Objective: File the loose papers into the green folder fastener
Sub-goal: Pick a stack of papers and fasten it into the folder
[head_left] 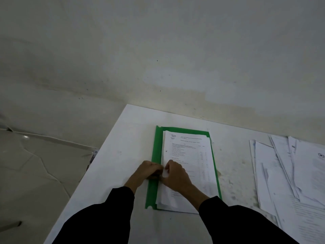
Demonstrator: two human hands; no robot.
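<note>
Pinching papers, right hand meets left hand on green folder.

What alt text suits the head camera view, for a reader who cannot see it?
A person's left hand and right hand meet at the left edge of a stack of papers lying on a green folder on a white table; the right hand pinches the paper edge. More loose papers lie spread to the right.
</note>
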